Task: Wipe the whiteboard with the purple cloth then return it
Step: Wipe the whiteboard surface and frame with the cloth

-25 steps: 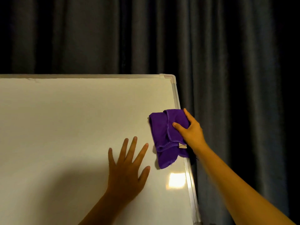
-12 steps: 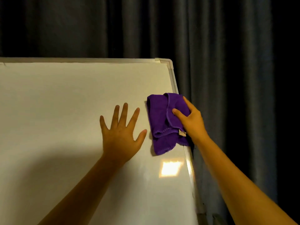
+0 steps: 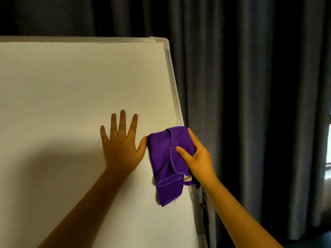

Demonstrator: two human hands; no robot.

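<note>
- Your R hand (image 3: 198, 159) pinned the cloth (image 3: 166, 161) against the board (image 3: 71, 104), right at its R frame edge. Judgement: that spot reads as one end of a wiping pass, w/ the cloth bunched so there's a thick pad under the palm.
- Cloth lay folded over itself, lower tail hanging loose below your hand; its R side overlapped the frame.
- R fingers: narrow curl, clamped on the cloth. Thumb lay across the front fold, index ran up along the R edge; the other fingers were hidden behind the fabric, so can't tell how they sat.
- Your L hand (image 3: 121, 145) lay flat on the board just L of the cloth. Judgement: prob. there to brace the board so it didn't rock under pressure.
- L fingers: spread wide, holding nothing, palm down on the surface. Thumb tip touched, or nearly touched, the cloth's L edge; can't tell which.
- Board looked blank where visible; no marks I could make out. Return spot for the cloth wasn't in view.
</note>
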